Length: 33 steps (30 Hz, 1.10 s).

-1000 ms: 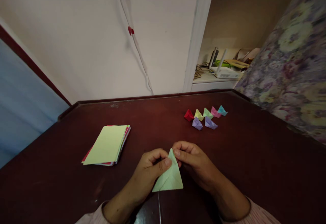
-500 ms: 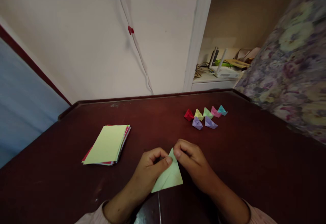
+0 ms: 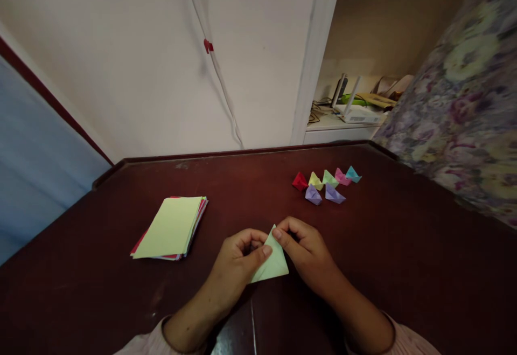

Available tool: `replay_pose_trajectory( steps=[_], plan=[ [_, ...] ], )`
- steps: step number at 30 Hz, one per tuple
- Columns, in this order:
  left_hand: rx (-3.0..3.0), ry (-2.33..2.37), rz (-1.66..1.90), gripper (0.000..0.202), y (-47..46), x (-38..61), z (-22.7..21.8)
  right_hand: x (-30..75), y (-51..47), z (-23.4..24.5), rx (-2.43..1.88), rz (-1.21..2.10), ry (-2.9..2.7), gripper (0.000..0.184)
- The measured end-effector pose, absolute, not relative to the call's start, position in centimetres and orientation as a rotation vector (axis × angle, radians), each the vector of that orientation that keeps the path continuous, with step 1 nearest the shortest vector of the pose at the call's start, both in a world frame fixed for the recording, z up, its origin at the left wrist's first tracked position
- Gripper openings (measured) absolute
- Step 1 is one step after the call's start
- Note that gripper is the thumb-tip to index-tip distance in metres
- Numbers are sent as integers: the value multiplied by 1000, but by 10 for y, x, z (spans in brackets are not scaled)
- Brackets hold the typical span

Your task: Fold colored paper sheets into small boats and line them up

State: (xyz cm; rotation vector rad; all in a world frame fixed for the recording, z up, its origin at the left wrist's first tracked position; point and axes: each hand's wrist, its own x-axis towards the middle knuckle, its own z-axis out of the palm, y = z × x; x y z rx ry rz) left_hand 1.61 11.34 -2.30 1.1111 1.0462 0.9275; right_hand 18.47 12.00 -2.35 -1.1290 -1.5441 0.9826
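Left hand: my left hand (image 3: 238,260) pinched the left edge of the green paper (image 3: 275,262) between my thumb and my bent fingers.
Right hand: my right hand (image 3: 307,250) pinched the top tip of the same paper, with thumb and first finger pressed together on it.
Green paper: it was folded into a pointy triangle and sat right between my two hands. Its point was up by my fingertips and its wide end lay low over the table (image 3: 404,247).
Paper pile: a stack of paper (image 3: 169,228) lay flat, well off to the left of my left hand. It had a green sheet on top and red edges peeking out below.
Small shapes: some little folded shapes (image 3: 325,185) in red, yellow, green, pink, blue and purple sat in a bunch past my right hand, apart from it.
Far away: a white cord (image 3: 220,83) hung on the wall beyond both hands, and a flowered cloth (image 3: 456,102) was far off to the right of my right hand.
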Motion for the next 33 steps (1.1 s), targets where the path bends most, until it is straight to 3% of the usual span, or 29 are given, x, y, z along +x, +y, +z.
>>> replay_pose_trajectory(
  steps=[8,14,27,33],
  plan=[
    [1087,1047,1006,35,116,18,-29,186,123,-26,-1151,1096,-1427,26],
    [1092,1059,953,23,115,19,-25,187,125,-29,-1135,1109,-1336,29],
    [1171,1176,969,22,116,14,-21,184,122,-24,-1060,1316,-1262,20],
    [1116,1151,1007,22,116,15,-24,184,124,-28,-1056,1341,-1155,29]
  ],
)
